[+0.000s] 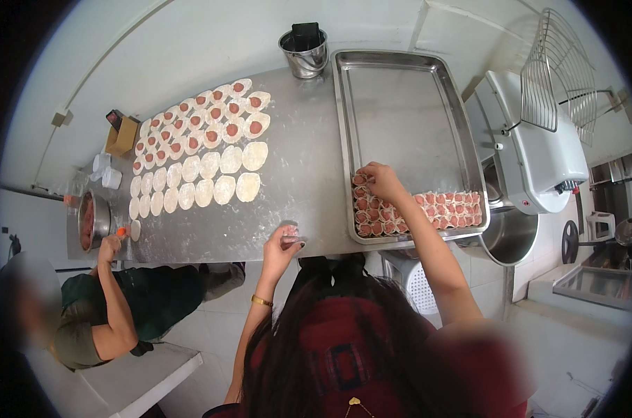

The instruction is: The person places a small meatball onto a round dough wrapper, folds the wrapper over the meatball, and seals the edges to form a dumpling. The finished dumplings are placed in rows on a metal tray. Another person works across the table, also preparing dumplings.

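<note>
My right hand (382,182) reaches into a large metal tray (413,104), its fingers pinched on a small open-topped dumpling (360,180) by the tray's left wall. Rows of similar dumplings (441,210), pink filling showing on top, stand packed along the tray's near end. Over the table's front edge hangs my left hand (282,244), floury, its fingers curled but apart around nothing. To its left on the steel table (298,153) lie rows of round dough wrappers (248,187). The far rows carry a lump of pink meat filling (255,128) each; the near rows are bare.
At left, a co-worker's hand (110,246) holds an orange-handled tool (123,232) beside a metal bowl of filling (96,221). A metal bucket (305,56) stands at the back. A white mixer (539,146) with a wire guard and steel bowl (511,240) is right of the tray.
</note>
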Demonstrator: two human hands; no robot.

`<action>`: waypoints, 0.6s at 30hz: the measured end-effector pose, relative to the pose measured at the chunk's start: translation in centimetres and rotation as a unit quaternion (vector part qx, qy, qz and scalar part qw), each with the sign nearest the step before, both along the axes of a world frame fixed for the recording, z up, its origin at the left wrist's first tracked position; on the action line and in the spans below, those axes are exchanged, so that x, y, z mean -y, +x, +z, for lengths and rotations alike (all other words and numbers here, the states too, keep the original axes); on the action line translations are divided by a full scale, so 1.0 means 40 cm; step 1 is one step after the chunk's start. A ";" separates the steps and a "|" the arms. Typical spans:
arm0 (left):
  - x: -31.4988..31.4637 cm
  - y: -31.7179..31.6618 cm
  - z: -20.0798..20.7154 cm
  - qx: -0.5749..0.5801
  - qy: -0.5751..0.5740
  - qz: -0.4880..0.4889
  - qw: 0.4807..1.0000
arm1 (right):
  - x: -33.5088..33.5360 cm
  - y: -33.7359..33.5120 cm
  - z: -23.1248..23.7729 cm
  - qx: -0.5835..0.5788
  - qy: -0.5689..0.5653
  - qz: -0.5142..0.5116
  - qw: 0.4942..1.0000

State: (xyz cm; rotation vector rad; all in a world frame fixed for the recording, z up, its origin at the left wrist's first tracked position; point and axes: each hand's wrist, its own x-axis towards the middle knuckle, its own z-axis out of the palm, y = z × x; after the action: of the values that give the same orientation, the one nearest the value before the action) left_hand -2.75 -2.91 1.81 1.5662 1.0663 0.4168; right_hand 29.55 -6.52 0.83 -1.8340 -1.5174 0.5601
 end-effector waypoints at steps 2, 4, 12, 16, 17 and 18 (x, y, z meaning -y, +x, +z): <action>0.019 -0.005 -0.010 -0.001 -0.011 0.005 1.000 | -0.005 0.011 -0.002 -0.006 -0.004 0.019 1.000; 0.039 -0.009 -0.021 0.006 -0.021 0.021 1.000 | -0.009 0.016 0.001 -0.003 -0.011 0.040 0.999; 0.063 -0.013 -0.045 0.003 0.018 0.030 0.999 | 0.017 0.015 0.029 -0.073 -0.058 0.002 0.996; 0.043 -0.020 -0.045 0.009 0.021 0.019 1.000 | 0.019 0.004 0.029 -0.032 -0.104 -0.027 0.994; 0.034 -0.019 -0.044 -0.001 0.003 0.017 1.000 | 0.018 -0.001 0.027 -0.033 -0.095 -0.038 0.994; 0.024 -0.017 -0.042 0.015 0.003 0.009 1.000 | 0.018 -0.006 0.023 -0.035 -0.090 -0.052 0.994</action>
State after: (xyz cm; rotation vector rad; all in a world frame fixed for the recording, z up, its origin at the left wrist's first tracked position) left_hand -3.43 -3.89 0.14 1.5515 1.0588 0.4543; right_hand 29.29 -7.23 1.77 -1.9942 -1.3537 0.7230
